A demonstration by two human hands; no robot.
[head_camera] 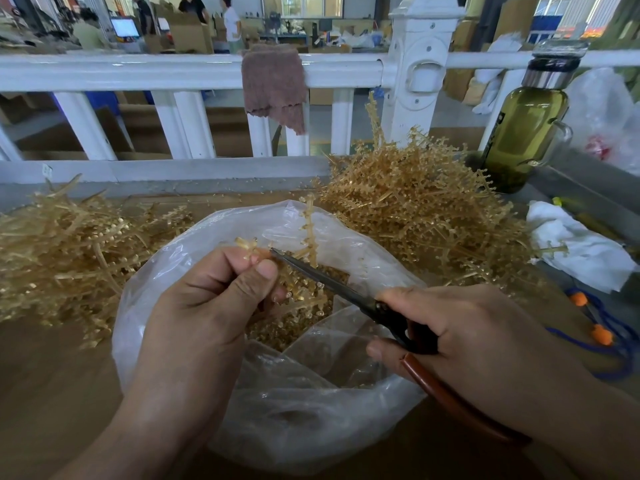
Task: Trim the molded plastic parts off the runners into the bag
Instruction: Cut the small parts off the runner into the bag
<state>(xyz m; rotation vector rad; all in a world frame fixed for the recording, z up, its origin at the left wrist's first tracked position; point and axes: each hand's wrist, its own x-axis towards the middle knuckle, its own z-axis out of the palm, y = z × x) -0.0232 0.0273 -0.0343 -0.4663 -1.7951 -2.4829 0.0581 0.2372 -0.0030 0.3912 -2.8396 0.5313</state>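
Head: runner (308, 225) within left grip (207, 299), over bag (162, 271)

Brown cloth (273, 84) hangs over the white railing (138, 72) behind the bench (52, 375). Olive-green bottle (526, 133) stands upright at right. Crumpled white rag (578, 244) and blue cord with orange plugs (604, 336) lie near it.

Handles of the scissors (330, 283) partly vanish inside the right hand (467, 336); the left hand (207, 306) covers much of its runner (246, 244); the bottle cap (558, 51) is blurred.
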